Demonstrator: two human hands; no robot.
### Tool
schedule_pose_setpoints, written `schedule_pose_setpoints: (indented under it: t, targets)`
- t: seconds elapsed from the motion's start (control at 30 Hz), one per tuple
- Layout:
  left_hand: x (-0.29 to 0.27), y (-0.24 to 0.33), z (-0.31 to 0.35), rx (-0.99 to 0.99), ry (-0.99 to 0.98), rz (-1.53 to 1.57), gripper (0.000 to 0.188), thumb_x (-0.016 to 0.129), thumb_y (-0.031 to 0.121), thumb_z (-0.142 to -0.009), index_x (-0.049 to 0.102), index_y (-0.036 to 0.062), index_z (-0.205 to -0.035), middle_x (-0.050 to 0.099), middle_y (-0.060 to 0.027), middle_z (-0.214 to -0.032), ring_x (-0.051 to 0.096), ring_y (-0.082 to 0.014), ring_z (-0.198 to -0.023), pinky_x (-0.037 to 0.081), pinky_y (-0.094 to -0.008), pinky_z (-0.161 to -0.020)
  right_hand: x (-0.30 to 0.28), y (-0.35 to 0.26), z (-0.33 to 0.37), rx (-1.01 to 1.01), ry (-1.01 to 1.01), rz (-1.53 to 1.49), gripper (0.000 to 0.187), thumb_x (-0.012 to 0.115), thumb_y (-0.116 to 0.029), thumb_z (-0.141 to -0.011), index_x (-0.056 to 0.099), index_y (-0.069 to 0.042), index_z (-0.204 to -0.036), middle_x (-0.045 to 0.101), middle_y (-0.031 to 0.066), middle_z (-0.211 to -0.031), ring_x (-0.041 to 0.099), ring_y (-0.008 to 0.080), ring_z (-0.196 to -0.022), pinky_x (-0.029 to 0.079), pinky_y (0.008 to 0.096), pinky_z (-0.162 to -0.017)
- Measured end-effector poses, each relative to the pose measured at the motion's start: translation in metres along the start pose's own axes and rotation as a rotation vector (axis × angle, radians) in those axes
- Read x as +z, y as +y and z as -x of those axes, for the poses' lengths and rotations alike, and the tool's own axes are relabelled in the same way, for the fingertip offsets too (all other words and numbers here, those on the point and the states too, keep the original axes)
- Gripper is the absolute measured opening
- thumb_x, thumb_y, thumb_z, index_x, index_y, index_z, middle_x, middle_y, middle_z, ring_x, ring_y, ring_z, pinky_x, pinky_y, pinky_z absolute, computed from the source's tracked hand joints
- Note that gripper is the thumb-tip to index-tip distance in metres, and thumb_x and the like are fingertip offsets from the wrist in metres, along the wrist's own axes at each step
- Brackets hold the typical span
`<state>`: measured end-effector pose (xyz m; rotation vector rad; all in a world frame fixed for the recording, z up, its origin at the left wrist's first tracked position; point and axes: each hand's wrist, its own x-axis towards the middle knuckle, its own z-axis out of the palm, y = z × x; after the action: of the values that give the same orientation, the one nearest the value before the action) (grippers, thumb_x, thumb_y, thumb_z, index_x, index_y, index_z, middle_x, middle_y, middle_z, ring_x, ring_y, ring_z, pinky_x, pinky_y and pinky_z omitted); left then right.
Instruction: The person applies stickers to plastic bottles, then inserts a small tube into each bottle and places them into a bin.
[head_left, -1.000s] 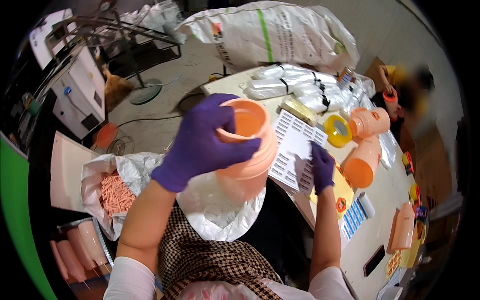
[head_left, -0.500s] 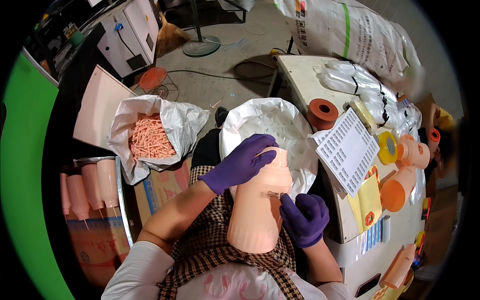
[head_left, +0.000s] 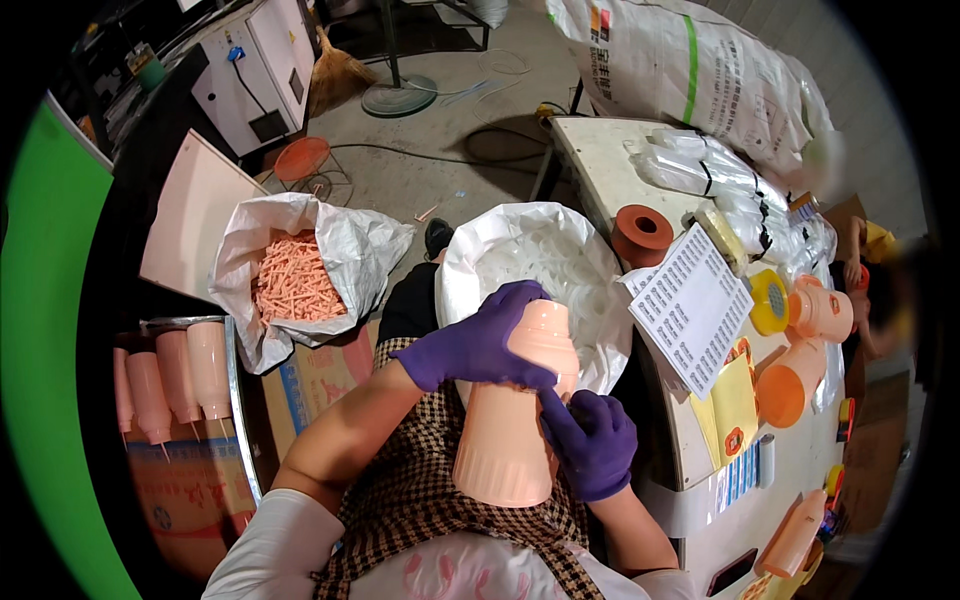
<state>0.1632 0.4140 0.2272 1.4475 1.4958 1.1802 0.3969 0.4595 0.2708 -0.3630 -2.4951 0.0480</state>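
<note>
A pink plastic thermos flask point(head_left: 507, 450), ribbed near its base, leans in front of my apron with its narrow neck pointing away from me. My purple-gloved left hand point(head_left: 480, 345) wraps round its shoulder from the left, with the thumb lying across the front. At the flask's right side is my purple-gloved right hand point(head_left: 594, 445), closed, its fingers curled and a fingertip pressed to the wall near my left thumb. The printed mark on the wall is hidden under the hands. Behind the flask stands a white sack point(head_left: 465, 245) holding translucent plastic pieces.
To the left, another white sack point(head_left: 375, 245) holds pink stick-like pieces point(head_left: 298, 280); several pink bottle-shaped parts point(head_left: 172, 375) lie in a box. The right-hand table bears a label sheet point(head_left: 690, 310), a brown tape roll point(head_left: 642, 235), orange-pink flask parts point(head_left: 790, 382) and a phone point(head_left: 733, 572).
My left hand has slid from the flask's neck down to its shoulder, covering the printed mark. My right hand has shifted slightly left, against the flask's side.
</note>
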Motion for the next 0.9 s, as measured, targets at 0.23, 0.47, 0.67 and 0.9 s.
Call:
schedule_pose_setpoints:
  t: [0.23,0.47,0.67,0.9]
  targets:
    - [-0.009,0.01,-0.001,-0.169,-0.052,0.345,0.082,0.09,0.025,-0.071,0.045,0.0013,-0.135,0.053,-0.0083,-0.127,0.052,-0.0194,-0.118,0.04,-0.0343,-0.106,-0.045,0.034,0.022,0.287,-0.385,0.088,0.052,0.067,-0.018,-0.086,0.058,-0.022,-0.138,0.055,0.0077,-0.089,0.058,0.029,-0.076,0.048,0.0407,-0.059]
    - [0.001,-0.085,-0.07,0.047,0.183,0.45,0.037,0.047,0.028,-0.105,0.066,-0.0027,-0.107,0.069,-0.0123,-0.111,0.063,-0.0195,-0.103,0.048,-0.0336,-0.095,-0.07,0.182,0.039,0.501,0.056,0.259,0.043,0.073,-0.018,-0.087,0.064,-0.011,-0.128,0.063,0.0125,-0.094,0.063,0.0292,-0.081,0.053,0.0398,-0.069]
    - [0.014,-0.177,-0.075,-0.062,0.417,0.408,0.02,0.05,0.008,-0.101,0.06,-0.0009,-0.116,0.064,-0.014,-0.124,0.062,-0.0201,-0.111,0.048,-0.0333,-0.099,-0.059,0.198,0.031,0.33,0.196,-0.027,0.048,0.078,-0.013,-0.082,0.065,-0.009,-0.127,0.062,0.016,-0.116,0.062,0.034,-0.105,0.052,0.0402,-0.089]
    - [-0.006,-0.149,-0.06,0.112,0.422,0.21,0.043,0.048,-0.009,-0.092,0.052,-0.0032,-0.134,0.057,-0.0144,-0.138,0.057,-0.0251,-0.127,0.044,-0.0359,-0.107,-0.103,0.228,0.196,0.925,0.264,0.094,0.036,0.078,-0.005,-0.077,0.071,0.0,-0.112,0.066,0.0157,-0.117,0.065,0.0278,-0.107,0.051,0.0364,-0.094]
